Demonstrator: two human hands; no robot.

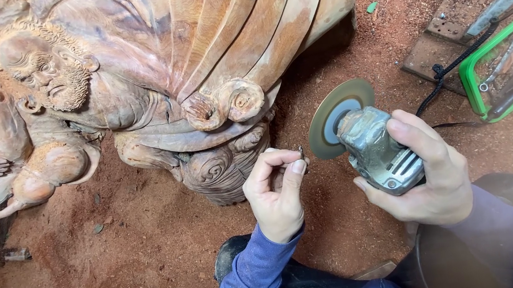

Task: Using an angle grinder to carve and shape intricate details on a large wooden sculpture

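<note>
I hold the angle grinder [377,154] in my right hand [429,177], fingers wrapped closed around its grey body, the disc [332,117] facing up and away from the wood. My left hand [276,191] is pinched shut on a small dark metal piece [301,152], just beside the disc. The wooden carving [149,79] lies on the sawdust floor [139,258] in front of me, already well shaped with face and curls. I judge that grinding is paused; the tool is being prepared.
</note>
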